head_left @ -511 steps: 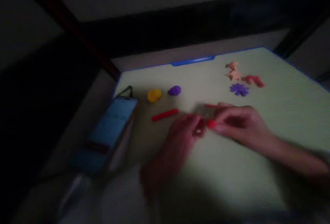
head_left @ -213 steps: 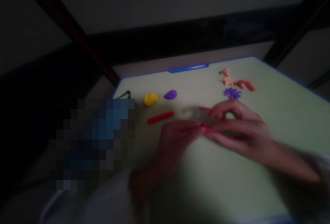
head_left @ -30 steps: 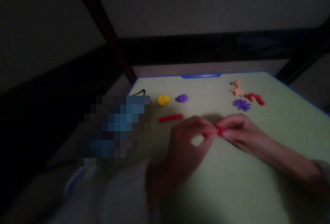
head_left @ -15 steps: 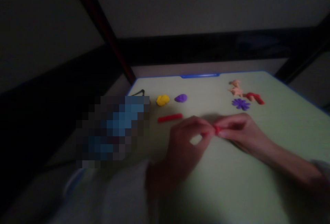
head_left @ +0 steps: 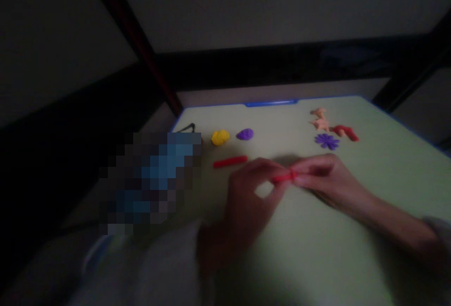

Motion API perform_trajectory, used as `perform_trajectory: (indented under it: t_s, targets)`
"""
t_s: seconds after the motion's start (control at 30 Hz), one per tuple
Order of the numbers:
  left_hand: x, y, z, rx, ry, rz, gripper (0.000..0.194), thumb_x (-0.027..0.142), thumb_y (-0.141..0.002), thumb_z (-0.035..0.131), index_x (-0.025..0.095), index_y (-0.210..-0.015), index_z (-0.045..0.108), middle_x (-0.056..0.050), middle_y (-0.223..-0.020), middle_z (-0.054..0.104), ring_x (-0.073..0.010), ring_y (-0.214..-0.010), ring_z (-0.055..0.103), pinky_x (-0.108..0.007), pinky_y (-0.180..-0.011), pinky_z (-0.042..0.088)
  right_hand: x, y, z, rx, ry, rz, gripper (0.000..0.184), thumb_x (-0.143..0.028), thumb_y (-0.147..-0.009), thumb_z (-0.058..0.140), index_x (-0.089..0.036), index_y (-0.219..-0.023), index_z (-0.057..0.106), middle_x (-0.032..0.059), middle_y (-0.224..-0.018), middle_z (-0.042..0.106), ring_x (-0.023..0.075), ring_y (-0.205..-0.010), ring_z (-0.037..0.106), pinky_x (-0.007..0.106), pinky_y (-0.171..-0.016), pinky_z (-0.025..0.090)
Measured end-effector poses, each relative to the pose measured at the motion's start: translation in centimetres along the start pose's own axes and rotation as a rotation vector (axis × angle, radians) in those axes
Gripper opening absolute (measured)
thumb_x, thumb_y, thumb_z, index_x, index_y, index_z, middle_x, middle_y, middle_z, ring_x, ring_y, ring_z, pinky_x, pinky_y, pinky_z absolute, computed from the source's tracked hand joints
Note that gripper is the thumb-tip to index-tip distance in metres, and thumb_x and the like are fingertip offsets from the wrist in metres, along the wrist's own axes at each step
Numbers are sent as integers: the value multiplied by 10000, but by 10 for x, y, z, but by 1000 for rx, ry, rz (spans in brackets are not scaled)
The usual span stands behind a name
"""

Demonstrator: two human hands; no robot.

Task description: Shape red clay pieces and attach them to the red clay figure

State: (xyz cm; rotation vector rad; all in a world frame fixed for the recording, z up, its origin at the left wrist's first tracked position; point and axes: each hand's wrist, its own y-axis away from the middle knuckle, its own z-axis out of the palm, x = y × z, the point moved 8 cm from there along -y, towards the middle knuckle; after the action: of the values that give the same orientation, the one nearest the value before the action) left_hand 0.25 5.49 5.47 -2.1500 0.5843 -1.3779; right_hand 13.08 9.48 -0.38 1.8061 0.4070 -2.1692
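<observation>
- Your left hand (head_left: 244, 198) is bent in a ring, thumb and forefinger curved toward each other, and their tips close on the slim end of a red piece (head_left: 282, 178).
- Your right hand (head_left: 331, 176) holds the other end of this red piece in a narrow pinch, with the thumb below and the fingers above.
- The red piece is between your two hands, above the bench (head_left: 317, 245), near the middle of the view; it has a thin part toward your left hand and a small thicker part at your right fingertips. Its exact form is too blurred to tell.
- Beyond your left hand, a red stick (head_left: 230, 161) lies on the bench, near your knuckles and a little slanted.
- Farther than the stick, you have a yellow lump (head_left: 220, 137) and, to the right of it, a purple lump (head_left: 245, 134); these two are apart.
- Beyond your right hand lies a purple flower-like shape (head_left: 327, 141) with many narrow petals.
- Just behind this flower-like shape is a peach star-like shape (head_left: 320, 124), and farther back a small peach shape (head_left: 320, 112).
- To the right of these, you see a red curved shape (head_left: 348, 132); a little peach colour shows at its near side.
- A blue strip (head_left: 271, 103) runs along the far edge of the bench.
</observation>
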Motion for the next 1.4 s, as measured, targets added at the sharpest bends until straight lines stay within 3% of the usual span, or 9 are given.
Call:
perform_trajectory:
  t_s: [0.1, 0.33, 0.5, 0.73, 0.93, 1.17, 1.4]
  targets:
    - [-2, 1, -2, 36, 15, 3, 128, 92, -641, 684, 160, -749, 677, -31, -752, 699, -117, -697, 636, -230, -657, 532, 1, -1, -1, 1, -21, 7, 160, -174, -611, 766, -208, -764, 737, 23, -751, 737, 118, -666, 674, 217, -658, 541]
    - [-6, -1, -2, 28, 16, -17, 64, 93, -676, 656, 150, -699, 677, -22, -693, 667, -91, -621, 604, -199, -586, 509, 2, -2, -12, 62, -33, 0, 149, -200, -618, 765, -220, -763, 734, 10, -673, 720, 83, -585, 635, 180, -571, 514]
    - [-15, -1, 2, -25, -8, -111, 78, 95, -681, 649, 147, -727, 685, -19, -686, 651, -76, -568, 572, -179, -503, 467, -7, -1, -12, 95, 80, -27, 126, -247, -631, 756, -217, -750, 732, 7, -667, 697, 76, -568, 599, 172, -526, 478]
    - [-24, 3, 14, -121, -78, -166, 55, 136, -686, 649, 157, -732, 670, -20, -682, 669, -108, -604, 584, -206, -517, 459, -28, 0, -6, 117, 298, -135, 69, -222, -649, 729, -219, -718, 728, 14, -708, 666, 108, -629, 583, 219, -567, 480]
    - [-27, 4, 18, -150, 61, -259, 46, 115, -683, 642, 157, -682, 659, -21, -647, 658, -117, -575, 585, -208, -491, 459, -22, -3, -7, 18, 230, -142, 178, -218, -686, 707, -254, -859, 721, 7, -802, 637, 102, -702, 584, 223, -637, 471]
    - [-34, 9, 22, -158, 135, -398, 36, 140, -674, 653, 148, -702, 674, -29, -682, 686, -115, -584, 598, -210, -515, 467, -29, -1, -6, 20, 282, -212, 110, -210, -693, 698, -245, -791, 732, 11, -764, 634, 113, -688, 567, 238, -596, 449]
    - [-41, 14, 27, -175, 200, -515, 35, 160, -670, 653, 150, -695, 675, -39, -691, 703, -127, -608, 615, -227, -550, 480, -20, -3, -7, 31, 164, -159, 142, -234, -657, 731, -243, -798, 730, 5, -735, 632, 107, -662, 575, 224, -585, 464]
